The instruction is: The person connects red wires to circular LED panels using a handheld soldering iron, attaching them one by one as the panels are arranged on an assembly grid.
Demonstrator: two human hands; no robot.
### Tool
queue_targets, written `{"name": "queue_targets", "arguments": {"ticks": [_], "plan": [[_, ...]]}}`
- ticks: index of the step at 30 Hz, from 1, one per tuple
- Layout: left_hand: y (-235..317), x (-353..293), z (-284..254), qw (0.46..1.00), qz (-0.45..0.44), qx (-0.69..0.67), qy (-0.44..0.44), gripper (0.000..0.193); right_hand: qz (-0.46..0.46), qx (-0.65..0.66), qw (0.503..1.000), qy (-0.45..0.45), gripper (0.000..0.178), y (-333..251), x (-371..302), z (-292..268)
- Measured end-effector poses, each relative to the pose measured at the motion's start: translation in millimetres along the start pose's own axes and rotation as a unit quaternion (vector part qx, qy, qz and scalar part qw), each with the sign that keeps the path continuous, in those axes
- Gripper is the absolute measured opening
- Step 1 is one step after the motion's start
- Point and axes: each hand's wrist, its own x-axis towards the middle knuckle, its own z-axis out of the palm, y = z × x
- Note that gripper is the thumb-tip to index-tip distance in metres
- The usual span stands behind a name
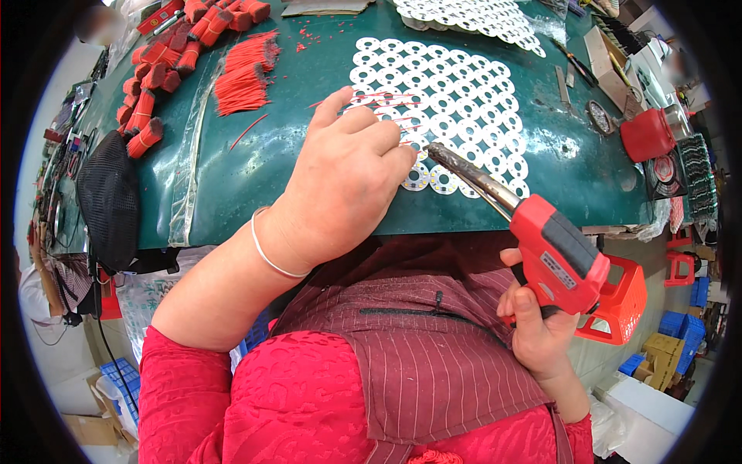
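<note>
My right hand grips a red and black soldering gun. The gun's dark, crusted tip points left, just over the near edge of a sheet of round white circuit boards. Above the left edge of that sheet is my left hand, its fingers curled closed. A thin red wire shows at its thumb tip; the rest of its grip is hidden under the hand. More red wires lie across the boards in the left columns.
Loose red wires lie in a pile at the left, beyond a single wire. Bundles of red wire line the far left beside a black mesh cover. A second board sheet, tweezers and a red container stand farther off.
</note>
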Motion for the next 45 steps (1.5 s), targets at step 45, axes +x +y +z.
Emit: {"name": "queue_targets", "arguments": {"ticks": [45], "plan": [[-3,-1,4,0.999,-0.001,-0.036,0.016,0.016,-0.034,-0.128,0.990,-0.051,0.035,13,-4,-14]]}}
